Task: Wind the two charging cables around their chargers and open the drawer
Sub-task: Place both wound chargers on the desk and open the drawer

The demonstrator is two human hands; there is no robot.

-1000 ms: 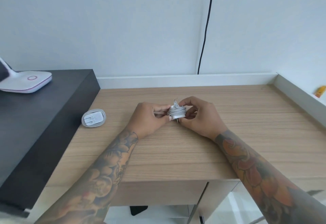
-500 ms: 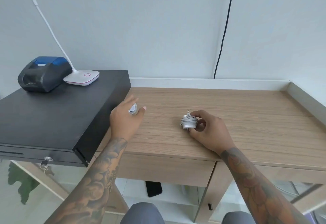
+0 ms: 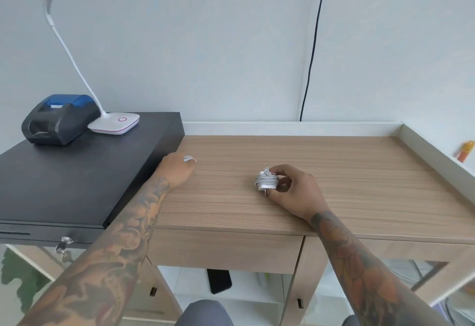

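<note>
A white charger with its grey cable wound around it (image 3: 266, 180) rests on the wooden desk (image 3: 359, 184), pinched by the fingers of my right hand (image 3: 293, 191). My left hand (image 3: 177, 167) lies over the second wound charger (image 3: 188, 158) beside the black box; only a sliver of it shows between the fingers. The desk drawer (image 3: 223, 251) under the front edge is closed.
A black cash box (image 3: 64, 179) stands on the left, carrying a receipt printer (image 3: 57, 120) and a white lamp base (image 3: 114, 122). A low white rim (image 3: 437, 156) borders the desk's back and right side. A black cable (image 3: 312, 48) runs down the wall.
My left hand let go of the charger both hands held and moved left onto the second charger. My right hand kept the first one. The view pulled back and shifted left.
</note>
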